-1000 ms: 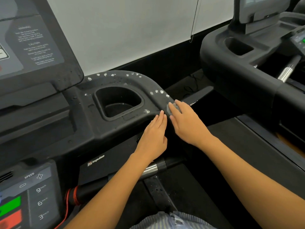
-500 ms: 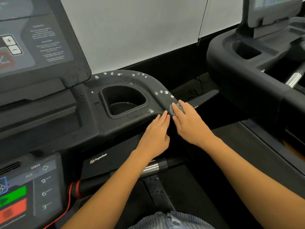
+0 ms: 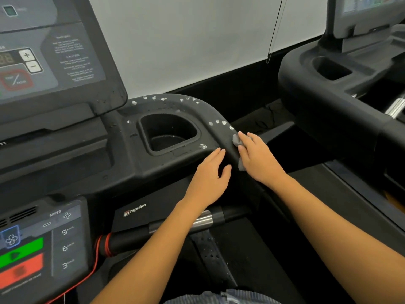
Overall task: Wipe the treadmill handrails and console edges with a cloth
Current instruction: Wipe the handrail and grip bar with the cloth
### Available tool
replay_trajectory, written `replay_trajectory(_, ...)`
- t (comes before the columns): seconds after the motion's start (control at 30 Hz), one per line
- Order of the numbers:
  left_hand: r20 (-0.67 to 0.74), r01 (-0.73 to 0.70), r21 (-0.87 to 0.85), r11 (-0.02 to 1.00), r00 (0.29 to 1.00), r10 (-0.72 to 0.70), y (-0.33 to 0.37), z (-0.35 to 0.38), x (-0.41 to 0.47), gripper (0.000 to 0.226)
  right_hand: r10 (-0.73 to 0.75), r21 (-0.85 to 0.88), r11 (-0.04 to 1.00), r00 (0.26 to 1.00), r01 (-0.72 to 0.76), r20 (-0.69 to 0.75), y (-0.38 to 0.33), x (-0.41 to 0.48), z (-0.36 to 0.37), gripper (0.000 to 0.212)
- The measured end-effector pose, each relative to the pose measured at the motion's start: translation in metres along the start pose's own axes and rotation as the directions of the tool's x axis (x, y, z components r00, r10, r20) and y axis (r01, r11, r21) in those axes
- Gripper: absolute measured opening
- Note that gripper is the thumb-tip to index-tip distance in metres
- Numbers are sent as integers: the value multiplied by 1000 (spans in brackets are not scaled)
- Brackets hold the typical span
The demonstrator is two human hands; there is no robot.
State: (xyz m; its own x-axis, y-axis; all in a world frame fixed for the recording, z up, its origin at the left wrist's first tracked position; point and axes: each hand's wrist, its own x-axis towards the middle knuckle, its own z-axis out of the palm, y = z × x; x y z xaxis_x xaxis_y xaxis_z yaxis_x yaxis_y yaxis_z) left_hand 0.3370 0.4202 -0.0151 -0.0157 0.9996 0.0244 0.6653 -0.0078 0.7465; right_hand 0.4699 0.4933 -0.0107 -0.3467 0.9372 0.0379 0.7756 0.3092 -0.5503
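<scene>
The black treadmill console rim curves around a cup holder and carries white foam spots along its top and right bend. My right hand lies flat on the rim's right arm and presses a small grey cloth against it; bits of cloth show at the fingertips and under the palm. My left hand rests flat beside it on the console's front edge, fingers together, holding nothing. A chrome and black handlebar runs below my left wrist.
The display panel rises at the left. A speed keypad with green and red buttons sits at the lower left, with a red cord beside it. A second treadmill console stands to the right across a dark gap.
Both hands hold about the same place on the rim. My right hand has shifted slightly, with more cloth showing beneath the palm. The view has moved closer and tilted.
</scene>
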Motion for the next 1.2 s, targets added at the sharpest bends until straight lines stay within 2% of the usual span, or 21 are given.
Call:
replay_trajectory(0.1,-34,61,-235,970,997,-71,10,-4,-4,49,64,309,950,993,-32,-96,-18,-3,-5,45)
replay_trajectory(0.17,22,98,-429,898,995,-98,20,-10,-6,50,80,569,822,995,-34,-56,-34,-10,-6,45)
replay_trajectory(0.23,85,105,-617,780,994,-67,25,-14,-5,55,39,748,663,999,-45,25,-49,-16,-1,46)
replay_trajectory(0.33,88,109,-741,663,994,-65,21,-21,-1,63,-28,875,476,992,-92,120,-60,-20,11,64)
replay_trajectory(0.4,14,91,-765,637,992,-124,15,-24,2,59,-102,882,452,975,-129,195,-61,-19,13,75)
replay_trajectory(0.43,-41,64,-760,647,989,-145,12,-26,2,56,-130,867,477,964,-142,230,-61,-18,13,79)
replay_trajectory(0.5,-193,-12,-646,763,970,-148,5,-32,5,53,-130,816,556,953,-159,274,-60,-14,7,83)
replay_trajectory(0.57,-347,-54,-391,919,933,-93,-9,-38,10,52,-58,775,611,967,-164,249,-57,-7,1,75)
replay_trajectory(0.6,-375,-66,-267,961,926,-40,-18,-39,15,52,1,760,628,977,-166,213,-55,-3,-1,70)
replay_trajectory(0.67,-291,-71,-28,997,955,60,-35,-37,24,55,150,698,691,982,-187,114,-43,8,-1,63)
replay_trajectory(0.73,-146,-124,267,956,975,168,-47,-30,34,55,204,526,835,979,-164,-19,-31,16,2,65)
replay_trajectory(0.8,-68,-199,463,863,964,259,-47,-25,43,55,141,368,924,987,-105,-72,-19,22,10,69)
replay_trajectory(0.87,-41,-222,570,791,954,297,-44,-23,52,56,111,208,974,991,-93,-77,-12,24,21,62)
replay_trajectory(0.93,-36,-212,614,760,955,295,-44,-21,55,55,67,52,997,994,-63,-84,-14,21,25,61)
replay_trajectory(1.0,-55,-211,616,759,950,309,-46,-20,51,48,46,33,999,995,-44,-83,-15,20,26,62)
replay_trajectory(1.1,-99,-234,646,726,918,383,-53,-21,36,38,70,104,993,993,-60,-93,-12,21,26,62)
replay_trajectory(1.2,-111,-210,684,698,916,385,-59,-23,29,40,79,114,991,991,-66,-110,-12,19,26,62)
